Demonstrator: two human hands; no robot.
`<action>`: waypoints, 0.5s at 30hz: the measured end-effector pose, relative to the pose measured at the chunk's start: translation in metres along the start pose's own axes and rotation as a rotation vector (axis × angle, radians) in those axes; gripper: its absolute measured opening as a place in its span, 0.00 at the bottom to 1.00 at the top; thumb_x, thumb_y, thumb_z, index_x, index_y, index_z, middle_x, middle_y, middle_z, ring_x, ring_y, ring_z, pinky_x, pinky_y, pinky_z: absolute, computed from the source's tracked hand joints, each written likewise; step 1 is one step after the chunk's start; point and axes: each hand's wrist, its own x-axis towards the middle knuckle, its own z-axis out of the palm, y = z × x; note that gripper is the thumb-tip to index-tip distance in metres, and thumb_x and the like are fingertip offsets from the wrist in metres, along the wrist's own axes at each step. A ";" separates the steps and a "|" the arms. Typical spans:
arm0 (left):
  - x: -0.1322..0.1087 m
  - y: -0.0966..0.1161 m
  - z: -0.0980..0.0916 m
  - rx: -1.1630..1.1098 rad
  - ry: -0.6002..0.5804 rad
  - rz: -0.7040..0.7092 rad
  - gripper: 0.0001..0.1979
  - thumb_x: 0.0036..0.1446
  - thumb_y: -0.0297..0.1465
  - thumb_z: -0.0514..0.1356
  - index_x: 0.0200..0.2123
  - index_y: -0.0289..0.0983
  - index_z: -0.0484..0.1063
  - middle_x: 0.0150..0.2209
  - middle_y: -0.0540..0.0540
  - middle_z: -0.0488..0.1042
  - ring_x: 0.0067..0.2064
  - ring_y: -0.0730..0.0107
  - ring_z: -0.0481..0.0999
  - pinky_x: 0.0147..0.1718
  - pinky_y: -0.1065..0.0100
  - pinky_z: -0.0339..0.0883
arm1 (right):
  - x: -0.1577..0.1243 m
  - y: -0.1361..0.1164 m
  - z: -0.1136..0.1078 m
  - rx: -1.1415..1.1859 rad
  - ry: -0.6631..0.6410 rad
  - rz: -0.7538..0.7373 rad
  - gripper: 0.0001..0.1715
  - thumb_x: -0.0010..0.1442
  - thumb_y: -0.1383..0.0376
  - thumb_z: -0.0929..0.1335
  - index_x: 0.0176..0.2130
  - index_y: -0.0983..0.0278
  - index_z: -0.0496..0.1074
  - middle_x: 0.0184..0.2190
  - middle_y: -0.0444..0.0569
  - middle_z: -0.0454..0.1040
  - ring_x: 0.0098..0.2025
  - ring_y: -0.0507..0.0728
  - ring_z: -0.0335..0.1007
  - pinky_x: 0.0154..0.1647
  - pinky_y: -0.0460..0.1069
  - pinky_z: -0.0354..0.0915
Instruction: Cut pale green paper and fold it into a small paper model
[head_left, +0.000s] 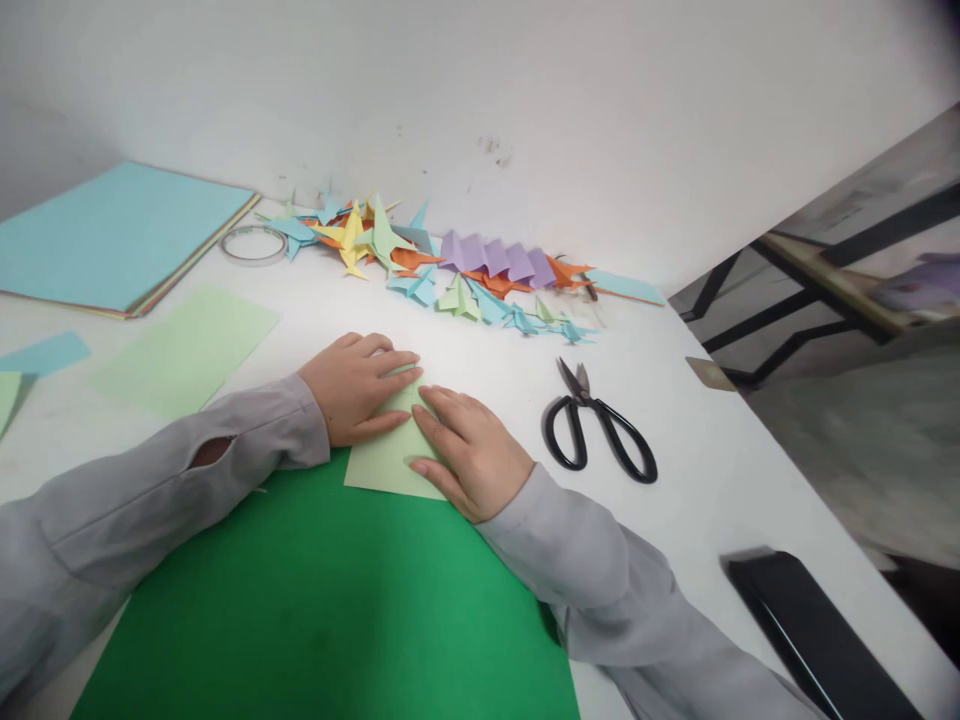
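A small pale green sheet of paper lies partly on a large green sheet and partly on the white table. My left hand rests on its upper left part, fingers stretched out to the right. From the other side my right hand presses on its right part, with the fingers extended and slightly apart. The fingertips of both hands nearly meet over the paper, and some of it is hidden beneath them. Black-handled scissors lie with blades a little apart to the right of my right hand.
Folded paper figures and a pleated purple paper line the wall. At left are a stack of coloured paper, a tape roll, and a light green sheet. A black object lies near the table's right edge.
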 end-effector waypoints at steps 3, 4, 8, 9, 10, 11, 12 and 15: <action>-0.001 -0.002 0.003 -0.020 0.019 -0.005 0.24 0.57 0.42 0.48 0.52 0.35 0.64 0.55 0.40 0.65 0.50 0.51 0.62 0.43 0.53 0.57 | 0.000 0.000 0.000 -0.007 -0.002 0.002 0.29 0.61 0.55 0.58 0.51 0.74 0.65 0.54 0.66 0.62 0.57 0.67 0.56 0.52 0.63 0.59; -0.001 -0.002 0.004 -0.028 0.022 -0.010 0.24 0.57 0.43 0.48 0.52 0.36 0.64 0.55 0.40 0.64 0.50 0.51 0.62 0.43 0.53 0.57 | 0.000 0.000 0.000 -0.006 0.001 0.002 0.29 0.61 0.55 0.58 0.51 0.74 0.65 0.54 0.66 0.62 0.57 0.67 0.56 0.52 0.63 0.59; -0.002 -0.002 0.005 -0.062 0.019 -0.019 0.28 0.54 0.46 0.49 0.53 0.35 0.63 0.56 0.39 0.64 0.50 0.50 0.62 0.44 0.52 0.57 | 0.000 0.001 0.001 0.021 0.028 0.008 0.28 0.61 0.55 0.58 0.51 0.73 0.65 0.54 0.66 0.63 0.57 0.66 0.56 0.52 0.64 0.59; -0.002 -0.001 0.004 -0.070 0.017 -0.018 0.29 0.54 0.46 0.49 0.53 0.35 0.63 0.56 0.39 0.63 0.51 0.50 0.62 0.44 0.52 0.57 | 0.000 0.001 0.001 0.031 0.035 0.011 0.28 0.61 0.54 0.58 0.51 0.72 0.65 0.53 0.65 0.63 0.57 0.66 0.56 0.52 0.64 0.59; -0.002 -0.001 0.004 -0.076 0.016 -0.018 0.29 0.54 0.46 0.49 0.53 0.34 0.63 0.56 0.39 0.63 0.51 0.50 0.61 0.45 0.52 0.57 | 0.000 0.002 0.001 0.042 0.041 0.016 0.28 0.61 0.54 0.58 0.51 0.72 0.65 0.53 0.65 0.64 0.56 0.65 0.57 0.52 0.64 0.60; -0.002 0.000 0.004 -0.081 0.015 -0.019 0.29 0.54 0.46 0.49 0.53 0.34 0.63 0.57 0.39 0.62 0.51 0.50 0.61 0.45 0.51 0.57 | 0.000 0.002 0.001 0.054 0.048 0.018 0.28 0.60 0.54 0.59 0.51 0.72 0.65 0.53 0.65 0.64 0.56 0.65 0.58 0.52 0.64 0.60; -0.002 0.000 0.003 -0.086 0.013 -0.021 0.29 0.54 0.46 0.49 0.53 0.34 0.63 0.57 0.39 0.62 0.51 0.50 0.61 0.45 0.51 0.57 | 0.000 0.003 0.000 0.067 0.057 0.018 0.28 0.60 0.55 0.59 0.50 0.72 0.65 0.52 0.65 0.64 0.56 0.65 0.58 0.52 0.63 0.60; -0.003 0.000 0.002 -0.115 0.019 -0.016 0.28 0.55 0.44 0.50 0.53 0.33 0.63 0.56 0.39 0.63 0.51 0.50 0.62 0.46 0.51 0.57 | 0.001 0.004 -0.001 0.095 0.082 0.012 0.27 0.60 0.55 0.60 0.49 0.74 0.67 0.51 0.65 0.66 0.54 0.65 0.60 0.51 0.61 0.62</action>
